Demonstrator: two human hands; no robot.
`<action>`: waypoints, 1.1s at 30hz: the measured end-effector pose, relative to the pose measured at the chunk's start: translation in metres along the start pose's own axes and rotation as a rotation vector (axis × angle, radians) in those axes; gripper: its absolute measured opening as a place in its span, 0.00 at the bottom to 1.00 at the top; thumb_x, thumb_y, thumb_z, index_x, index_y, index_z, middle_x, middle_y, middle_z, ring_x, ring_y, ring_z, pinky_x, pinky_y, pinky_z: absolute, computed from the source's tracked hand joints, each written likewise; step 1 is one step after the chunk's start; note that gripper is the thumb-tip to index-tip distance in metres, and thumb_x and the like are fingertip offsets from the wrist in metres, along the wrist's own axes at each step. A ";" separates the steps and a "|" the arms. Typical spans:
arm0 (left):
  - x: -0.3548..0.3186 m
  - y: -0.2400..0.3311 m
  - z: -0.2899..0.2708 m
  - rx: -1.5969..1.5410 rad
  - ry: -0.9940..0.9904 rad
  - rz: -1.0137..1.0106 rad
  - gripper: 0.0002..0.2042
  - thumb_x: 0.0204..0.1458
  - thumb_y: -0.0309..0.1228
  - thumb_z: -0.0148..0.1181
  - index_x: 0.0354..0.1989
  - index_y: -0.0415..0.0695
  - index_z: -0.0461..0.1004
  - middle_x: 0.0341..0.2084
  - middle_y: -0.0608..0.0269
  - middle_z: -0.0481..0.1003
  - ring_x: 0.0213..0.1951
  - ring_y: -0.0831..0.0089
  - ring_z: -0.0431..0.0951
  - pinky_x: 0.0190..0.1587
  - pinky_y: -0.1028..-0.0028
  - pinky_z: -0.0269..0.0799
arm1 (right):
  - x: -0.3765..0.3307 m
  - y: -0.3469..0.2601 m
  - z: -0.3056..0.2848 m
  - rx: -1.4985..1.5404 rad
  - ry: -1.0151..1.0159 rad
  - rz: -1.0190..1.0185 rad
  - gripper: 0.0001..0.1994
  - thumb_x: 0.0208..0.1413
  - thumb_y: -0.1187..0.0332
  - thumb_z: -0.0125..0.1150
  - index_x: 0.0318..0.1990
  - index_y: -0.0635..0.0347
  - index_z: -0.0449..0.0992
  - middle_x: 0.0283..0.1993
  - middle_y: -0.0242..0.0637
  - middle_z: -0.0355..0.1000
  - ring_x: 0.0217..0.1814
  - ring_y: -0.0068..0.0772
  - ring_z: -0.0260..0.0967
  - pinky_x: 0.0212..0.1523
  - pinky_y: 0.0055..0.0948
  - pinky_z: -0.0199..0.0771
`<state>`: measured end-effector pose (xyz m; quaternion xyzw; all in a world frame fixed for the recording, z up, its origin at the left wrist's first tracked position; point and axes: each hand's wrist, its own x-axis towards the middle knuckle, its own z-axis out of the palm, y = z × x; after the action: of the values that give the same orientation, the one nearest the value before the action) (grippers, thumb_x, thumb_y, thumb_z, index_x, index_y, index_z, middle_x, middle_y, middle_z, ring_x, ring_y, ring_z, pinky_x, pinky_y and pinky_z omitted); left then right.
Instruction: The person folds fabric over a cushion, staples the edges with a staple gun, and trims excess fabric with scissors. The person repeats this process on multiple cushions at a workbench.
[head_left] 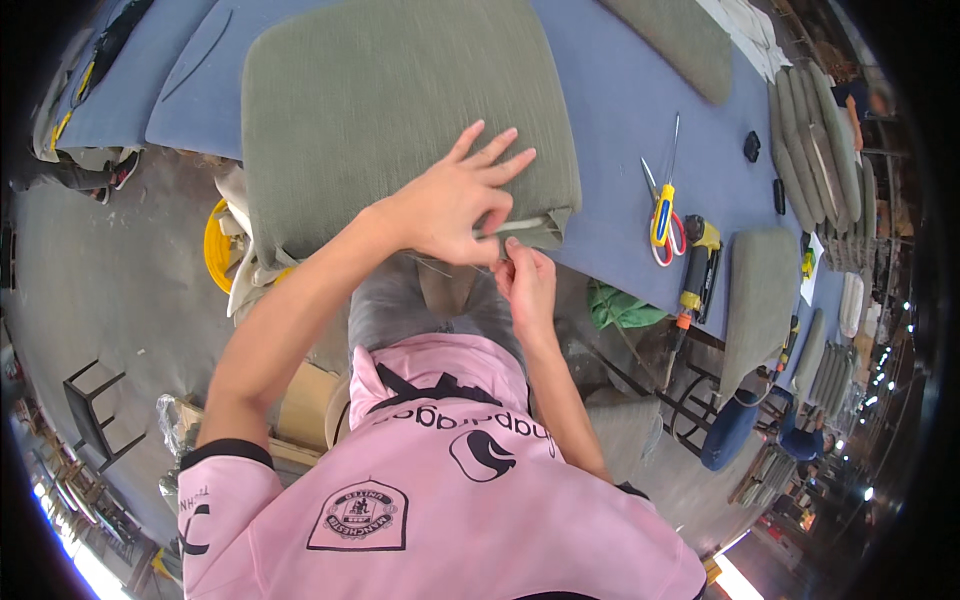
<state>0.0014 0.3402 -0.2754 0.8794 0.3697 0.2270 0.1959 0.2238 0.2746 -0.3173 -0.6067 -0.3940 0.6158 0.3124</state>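
Observation:
A grey-green upholstered cushion (400, 110) lies on the blue-covered table, its near edge toward me. Over that edge is my left hand (455, 210), thumb and forefinger pinched together, the other fingers spread above the fabric. What that pinch holds is too small to make out. Just beside it, my right hand (527, 285) is closed in a pinch on the loose fabric edge at the cushion's near right corner. A pale cord-like strip (518, 225) shows along the edge there. Thin loose threads hang below my left hand.
Right of the cushion on the blue tabletop (620, 110) lie a yellow-blue screwdriver (662, 212), red-handled scissors (680, 240) and a yellow-black power tool (698, 265). More cushions (815, 150) stack at the far right. A yellow bin (217, 250) stands below left.

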 end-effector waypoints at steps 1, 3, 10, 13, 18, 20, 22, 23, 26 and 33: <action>0.000 0.004 -0.003 0.015 -0.018 0.020 0.13 0.48 0.39 0.66 0.27 0.41 0.74 0.78 0.40 0.59 0.81 0.37 0.50 0.81 0.33 0.35 | 0.001 -0.003 -0.002 -0.116 0.009 -0.023 0.25 0.70 0.56 0.57 0.22 0.65 0.76 0.17 0.29 0.67 0.19 0.21 0.60 0.23 0.30 0.55; 0.001 0.015 -0.010 0.136 -0.102 0.039 0.17 0.43 0.45 0.70 0.28 0.42 0.76 0.79 0.34 0.54 0.81 0.31 0.46 0.80 0.31 0.37 | 0.001 -0.017 0.007 -0.159 0.011 -0.023 0.23 0.70 0.56 0.57 0.24 0.63 0.75 0.16 0.25 0.62 0.17 0.18 0.54 0.21 0.28 0.49; 0.007 0.018 0.035 0.440 -0.047 -0.047 0.15 0.52 0.45 0.70 0.33 0.44 0.83 0.78 0.40 0.60 0.78 0.35 0.57 0.78 0.35 0.50 | -0.007 -0.040 -0.002 -0.061 -0.160 -0.069 0.18 0.74 0.60 0.57 0.37 0.65 0.83 0.21 0.26 0.70 0.21 0.18 0.64 0.24 0.26 0.63; 0.009 0.011 0.024 0.409 0.015 -0.024 0.14 0.58 0.45 0.68 0.28 0.47 0.86 0.74 0.48 0.68 0.73 0.43 0.68 0.76 0.47 0.62 | -0.013 -0.068 -0.058 -0.231 -0.137 -0.265 0.13 0.76 0.64 0.57 0.51 0.62 0.84 0.36 0.31 0.78 0.34 0.22 0.74 0.38 0.27 0.78; 0.018 -0.002 0.018 0.321 0.131 0.083 0.16 0.57 0.44 0.70 0.23 0.45 0.83 0.69 0.57 0.76 0.67 0.50 0.77 0.66 0.60 0.78 | 0.034 -0.014 -0.235 -1.409 1.003 -0.413 0.41 0.62 0.57 0.66 0.80 0.56 0.56 0.73 0.60 0.62 0.75 0.68 0.58 0.69 0.63 0.64; 0.018 -0.003 0.023 0.270 0.165 0.065 0.17 0.56 0.42 0.71 0.21 0.44 0.81 0.68 0.59 0.76 0.68 0.52 0.77 0.66 0.60 0.78 | 0.055 0.008 -0.279 -1.387 0.966 -0.340 0.42 0.60 0.59 0.66 0.80 0.53 0.56 0.68 0.59 0.66 0.69 0.66 0.66 0.67 0.64 0.67; 0.018 -0.001 0.022 0.245 0.193 0.030 0.18 0.55 0.41 0.72 0.19 0.43 0.78 0.68 0.61 0.77 0.67 0.53 0.77 0.65 0.60 0.79 | 0.069 0.005 -0.296 -1.452 0.967 -0.328 0.42 0.59 0.60 0.65 0.80 0.52 0.56 0.63 0.58 0.71 0.64 0.66 0.71 0.65 0.63 0.70; 0.018 0.000 0.022 0.228 0.202 0.014 0.19 0.54 0.40 0.73 0.18 0.42 0.77 0.67 0.62 0.77 0.67 0.53 0.78 0.65 0.61 0.79 | 0.074 -0.002 -0.305 -1.431 0.897 -0.303 0.41 0.59 0.59 0.65 0.79 0.52 0.56 0.60 0.60 0.74 0.61 0.68 0.74 0.62 0.62 0.73; 0.019 -0.002 0.022 0.219 0.230 0.031 0.20 0.53 0.39 0.74 0.17 0.41 0.73 0.66 0.63 0.78 0.67 0.53 0.78 0.63 0.61 0.80 | 0.079 -0.042 -0.341 -1.189 0.648 -0.158 0.41 0.58 0.55 0.64 0.77 0.55 0.56 0.52 0.66 0.80 0.54 0.71 0.79 0.57 0.59 0.78; 0.017 0.001 0.026 0.181 0.215 -0.045 0.22 0.51 0.37 0.75 0.15 0.39 0.71 0.64 0.63 0.80 0.68 0.52 0.77 0.66 0.61 0.78 | -0.062 -0.090 -0.151 -0.354 0.484 -0.296 0.15 0.58 0.66 0.70 0.51 0.61 0.79 0.37 0.38 0.81 0.34 0.30 0.78 0.36 0.31 0.77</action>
<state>0.0273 0.3474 -0.2918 0.8556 0.4272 0.2811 0.0801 0.3692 0.2822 -0.2014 -0.7162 -0.4930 0.3240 0.3728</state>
